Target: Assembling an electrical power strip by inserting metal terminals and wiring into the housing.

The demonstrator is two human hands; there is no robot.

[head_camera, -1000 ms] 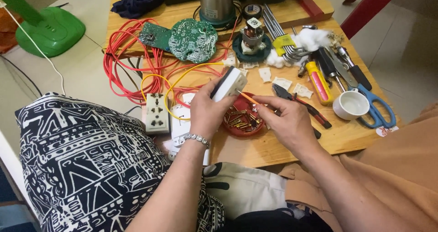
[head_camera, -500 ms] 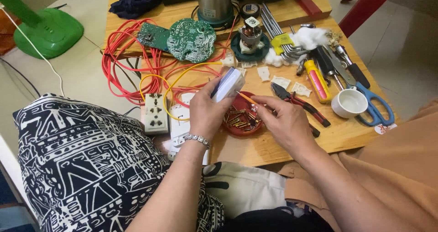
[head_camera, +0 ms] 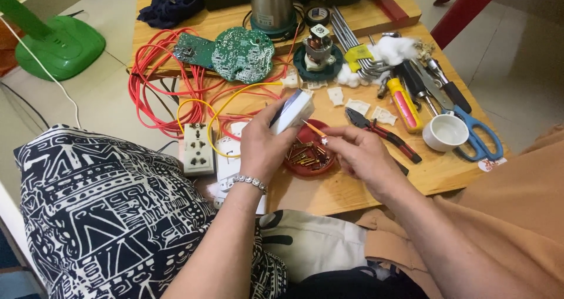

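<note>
The left hand (head_camera: 264,143) is gripping a small white plastic socket part (head_camera: 292,112) — fingers wrapped around it, lifting it just above the red dish (head_camera: 309,155) and tilting it toward the other hand. The right hand (head_camera: 358,152) is pinching a thin orange-handled screwdriver (head_camera: 313,128) between thumb and fingertips, the rest of the hand loosely curled, and the tool's far end is meeting the lower edge of the white part. The red dish is sitting on the wooden table (head_camera: 458,169) directly beneath both hands, holding a scatter of small brass pieces. Left of the dish, a white wall socket (head_camera: 198,149) is lying flat, with a yellow wire (head_camera: 220,114) looping past it and red cable (head_camera: 153,87) coiling beyond. Right of the dish, red-handled pliers (head_camera: 385,135) are resting near a white cup (head_camera: 445,132) and blue scissors (head_camera: 479,137). Beyond the dish — toward the far edge — a round green circuit board (head_camera: 242,54) and a small motor (head_camera: 318,47) are lying side by side.
</note>
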